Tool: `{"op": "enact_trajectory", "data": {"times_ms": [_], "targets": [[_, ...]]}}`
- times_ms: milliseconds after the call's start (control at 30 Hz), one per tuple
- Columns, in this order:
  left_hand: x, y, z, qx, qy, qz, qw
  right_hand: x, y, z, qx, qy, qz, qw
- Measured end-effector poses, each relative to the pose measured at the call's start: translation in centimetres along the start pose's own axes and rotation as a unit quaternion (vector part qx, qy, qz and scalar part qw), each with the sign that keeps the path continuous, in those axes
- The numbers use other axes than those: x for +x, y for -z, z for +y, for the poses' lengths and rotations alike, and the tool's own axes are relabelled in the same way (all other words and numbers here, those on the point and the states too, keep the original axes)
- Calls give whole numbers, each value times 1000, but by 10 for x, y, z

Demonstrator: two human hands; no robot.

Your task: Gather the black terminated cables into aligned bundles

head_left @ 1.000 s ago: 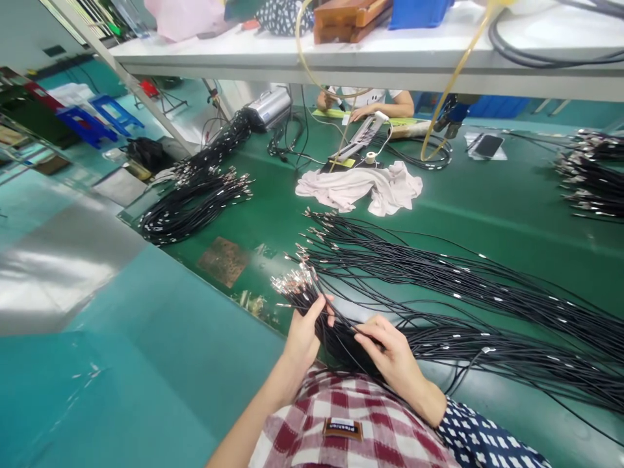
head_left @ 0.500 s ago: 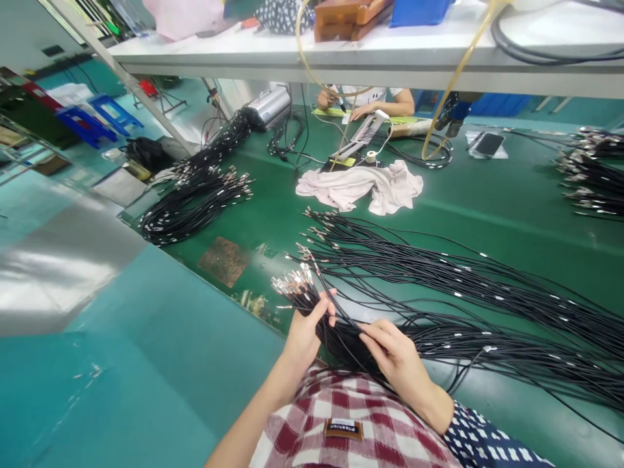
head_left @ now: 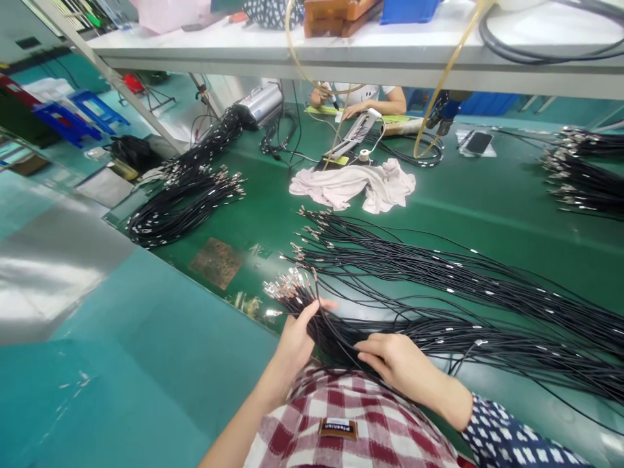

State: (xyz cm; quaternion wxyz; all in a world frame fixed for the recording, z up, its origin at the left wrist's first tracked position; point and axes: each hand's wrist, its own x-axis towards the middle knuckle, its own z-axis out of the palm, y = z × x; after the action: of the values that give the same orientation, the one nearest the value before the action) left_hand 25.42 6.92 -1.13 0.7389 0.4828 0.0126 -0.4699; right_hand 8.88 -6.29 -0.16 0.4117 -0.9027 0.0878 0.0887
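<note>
My left hand (head_left: 298, 331) is wrapped round a bundle of thin black cables (head_left: 336, 338) just behind their ends. Metal connector tips (head_left: 292, 286) fan out beyond the thumb, some with orange showing. Further along the same bundle, my right hand (head_left: 394, 361) has its fingers bent and pressed together on the cables; how many it grips is hidden. From there the cables run off to the right across the green tabletop (head_left: 492, 224). A second long row of black cables (head_left: 439, 270) lies just behind, its tips pointing left.
A crumpled white cloth (head_left: 355, 185) lies mid-table. Coiled cables (head_left: 170, 208) sit at left, more cable ends (head_left: 575, 169) at right. A phone (head_left: 478, 143) lies further back. Overhead runs a white shelf (head_left: 234, 57) with hanging yellow tubes. Another person's arm (head_left: 390, 102) shows beyond.
My right hand has slid slightly down along the bundle, and the cable it pinched now lies against the others. My left hand keeps its hold. The whole view has shifted a little.
</note>
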Motion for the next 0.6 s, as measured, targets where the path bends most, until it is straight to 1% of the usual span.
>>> {"op": "enact_trajectory", "data": {"times_ms": [33,67,100,133,167,200,233,300,333,400,467,533,600], "targets": [[-1,1,-1,-12,5,-20,1000,9,9,3,39,9,-28,999],[-1,2,-2,-24,6,-33,999,20,18,9,75,8,-41,996],[-1,3,-4,-32,2,-37,999,32,24,18,98,-7,-39,994],[-1,4,-5,-37,-7,-34,999,45,27,27,95,-39,-12,995],[-1,4,-8,-36,-16,-27,999,58,27,38,58,-77,23,995],[0,4,-10,-32,-25,-19,999,71,22,47,-1,-110,48,993],[0,4,-11,-27,-34,-12,999,83,14,55,-54,-126,58,989],[-1,3,-14,-18,-45,-3,999,101,-9,64,-96,-130,67,985],[-1,3,-15,-15,-47,0,999,108,-22,65,-97,-124,68,985],[-2,4,-16,-14,-43,9,999,116,-43,65,-81,-115,67,988],[-3,5,-16,-18,-35,13,999,119,-51,64,-50,-115,56,991],[-3,7,-16,-26,-31,12,999,116,-44,64,2,-114,37,993],[-3,8,-16,-32,-29,16,999,109,-25,64,59,-103,16,993]]}}
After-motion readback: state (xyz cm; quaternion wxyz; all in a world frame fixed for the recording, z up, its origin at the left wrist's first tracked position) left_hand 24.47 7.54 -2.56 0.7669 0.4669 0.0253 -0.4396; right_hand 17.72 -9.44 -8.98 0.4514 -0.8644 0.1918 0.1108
